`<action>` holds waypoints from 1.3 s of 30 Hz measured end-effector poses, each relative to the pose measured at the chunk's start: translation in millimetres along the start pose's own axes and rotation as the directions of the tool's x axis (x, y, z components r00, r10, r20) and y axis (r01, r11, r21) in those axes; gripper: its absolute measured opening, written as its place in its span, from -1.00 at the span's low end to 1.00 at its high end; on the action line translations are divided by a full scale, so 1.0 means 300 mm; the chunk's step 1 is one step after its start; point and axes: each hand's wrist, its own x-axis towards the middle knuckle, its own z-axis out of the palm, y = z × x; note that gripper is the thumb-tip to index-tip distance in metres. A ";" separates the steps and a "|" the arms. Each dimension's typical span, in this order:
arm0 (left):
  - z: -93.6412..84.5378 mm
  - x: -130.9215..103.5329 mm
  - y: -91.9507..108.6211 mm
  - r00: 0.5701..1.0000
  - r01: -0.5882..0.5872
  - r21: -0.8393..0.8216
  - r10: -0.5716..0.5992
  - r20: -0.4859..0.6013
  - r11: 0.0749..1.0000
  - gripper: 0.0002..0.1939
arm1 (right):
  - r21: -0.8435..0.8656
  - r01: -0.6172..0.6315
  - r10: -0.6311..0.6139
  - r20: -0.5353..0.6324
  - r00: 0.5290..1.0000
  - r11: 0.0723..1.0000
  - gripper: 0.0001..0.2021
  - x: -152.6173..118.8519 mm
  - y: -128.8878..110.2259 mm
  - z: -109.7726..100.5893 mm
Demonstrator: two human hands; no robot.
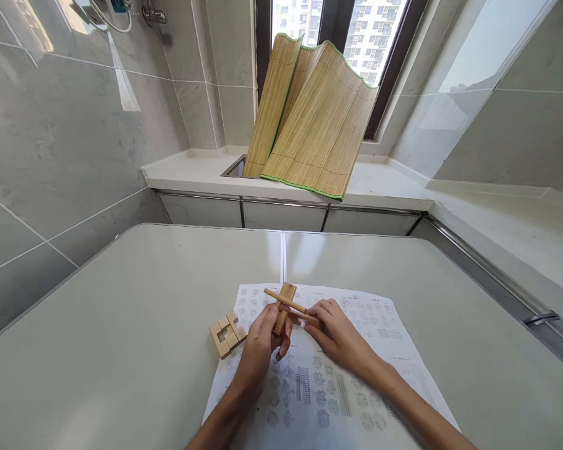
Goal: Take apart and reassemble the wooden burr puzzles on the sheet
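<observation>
My left hand (261, 337) is closed on a cluster of wooden pieces (287, 292), raised over the printed paper. One thin wooden stick (274, 294) lies slantwise across a flat upright bar in the cluster. My right hand (335, 328) pinches the right end of another wooden piece (313, 320), whose left end reaches the cluster near my left fingers. Left of my left hand, a flat arrangement of notched wooden blocks (226, 334) rests partly on the paper's left edge. My fingers hide how the held pieces join.
A large paper (328, 375) with printed diagrams lies on the pale table (136, 325). Behind the table, a folded bamboo mat (319, 125) leans against the window on a white ledge (187, 172). Tiled walls stand on both sides.
</observation>
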 end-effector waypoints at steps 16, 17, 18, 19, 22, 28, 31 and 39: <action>-0.003 0.011 -0.042 0.983 0.132 -0.033 -0.126 0.136 0.991 -0.54 | 0.906 -0.262 0.507 0.062 0.860 0.333 -0.66 -0.088 0.005 -0.099; -0.003 0.011 -0.044 0.978 0.144 -0.053 -0.134 0.158 0.988 -0.55 | 0.913 -0.264 0.492 0.082 0.867 0.312 -0.66 -0.090 0.003 -0.093; -0.004 0.012 -0.047 0.973 0.158 -0.077 -0.142 0.181 0.984 -0.56 | 0.916 -0.270 0.478 0.102 0.872 0.296 -0.67 -0.092 0.001 -0.086; -0.005 0.014 -0.050 0.967 0.173 -0.101 -0.150 0.205 0.980 -0.58 | 0.918 -0.280 0.468 0.123 0.875 0.281 -0.67 -0.093 -0.003 -0.080; -0.009 0.021 -0.065 0.955 0.212 -0.158 -0.170 0.244 0.964 -0.61 | 0.928 -0.295 0.458 0.166 0.873 0.227 -0.66 -0.096 -0.018 -0.070; -0.002 0.021 -0.070 0.945 0.244 -0.162 -0.197 0.262 0.956 -0.58 | 0.954 -0.280 0.392 0.217 0.894 0.112 -0.70 -0.096 -0.043 -0.077; 0.005 0.015 -0.065 0.939 0.251 -0.139 -0.207 0.275 0.958 -0.55 | 0.950 -0.288 0.383 0.223 0.897 0.123 -0.68 -0.101 -0.036 -0.073; 0.009 0.009 -0.085 0.912 0.285 -0.108 -0.236 0.335 0.952 -0.54 | 0.929 -0.314 0.358 0.230 0.905 0.198 -0.54 -0.119 -0.033 -0.057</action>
